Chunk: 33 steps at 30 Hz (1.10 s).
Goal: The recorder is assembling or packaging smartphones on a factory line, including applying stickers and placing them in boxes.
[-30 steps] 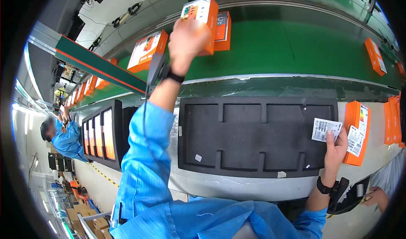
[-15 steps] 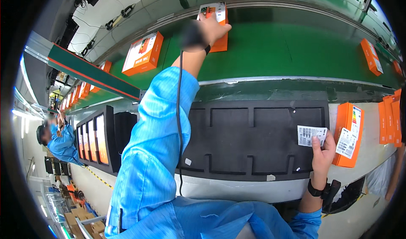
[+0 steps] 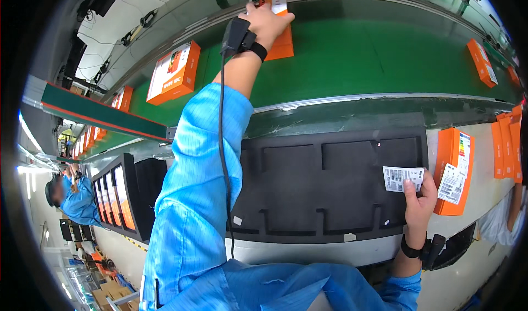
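Note:
My left hand reaches far out over the green conveyor belt. Its fingers and thumb grip an orange and white box from above, hiding part of the box's top. Close to me on the right, my right hand pinches a white printed label sheet between thumb and fingers. That sheet is held over the right end of a black foam tray with shallow recesses. Just right of the hand, an orange box bearing white labels stands on the bench.
The green belt carries another orange and white box to the left and one at far right. Several orange boxes stand at the right edge. A green beam crosses at left; beyond it a co-worker stands by a loaded black tray.
The view has shifted slightly. My left hand stays on the box, both a little higher in the picture. My right hand still holds the label sheet in nearly the same place.

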Tool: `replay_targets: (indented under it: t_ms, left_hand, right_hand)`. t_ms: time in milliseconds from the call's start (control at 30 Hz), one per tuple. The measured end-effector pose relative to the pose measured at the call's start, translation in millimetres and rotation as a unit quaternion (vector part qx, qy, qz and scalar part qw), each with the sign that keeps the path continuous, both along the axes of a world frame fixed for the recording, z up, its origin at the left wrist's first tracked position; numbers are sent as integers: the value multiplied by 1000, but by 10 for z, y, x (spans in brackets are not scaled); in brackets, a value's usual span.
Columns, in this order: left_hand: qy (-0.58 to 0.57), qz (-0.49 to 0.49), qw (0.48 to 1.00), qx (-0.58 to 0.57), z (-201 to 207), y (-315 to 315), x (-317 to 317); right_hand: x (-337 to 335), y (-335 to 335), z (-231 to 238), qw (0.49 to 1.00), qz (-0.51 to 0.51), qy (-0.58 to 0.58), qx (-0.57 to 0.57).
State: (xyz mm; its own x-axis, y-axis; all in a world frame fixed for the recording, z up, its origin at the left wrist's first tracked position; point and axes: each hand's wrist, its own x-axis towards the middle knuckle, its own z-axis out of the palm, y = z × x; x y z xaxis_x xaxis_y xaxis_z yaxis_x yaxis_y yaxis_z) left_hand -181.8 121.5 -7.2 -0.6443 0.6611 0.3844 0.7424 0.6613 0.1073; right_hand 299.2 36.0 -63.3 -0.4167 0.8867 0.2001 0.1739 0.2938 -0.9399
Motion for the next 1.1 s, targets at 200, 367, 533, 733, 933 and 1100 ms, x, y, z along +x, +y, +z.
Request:
replay_targets:
  t_ms: [200,367,533,733,933,1100]
  left_hand:
    - [43,4,999,-23,-93,136,7]
    - [-7,29,999,-36,24,185,121]
    - [-9,34,999,-12,66,185,156]
    - [-107,27,994,11,148,182,112]
    - [-8,29,996,-80,-309,377,217]
    - [-85,11,996,6,-491,471,319]
  right_hand:
    - [-36,-7,89,1000,21,-5,-13]
    - [4,0,113,1000,23,-9,1]
    - [-9,13,182,999,39,-24,6]
    - [39,16,160,998,56,-3,31]
    - [28,23,197,997,73,-13,32]
    - [54,1,172,999,49,-4,24]
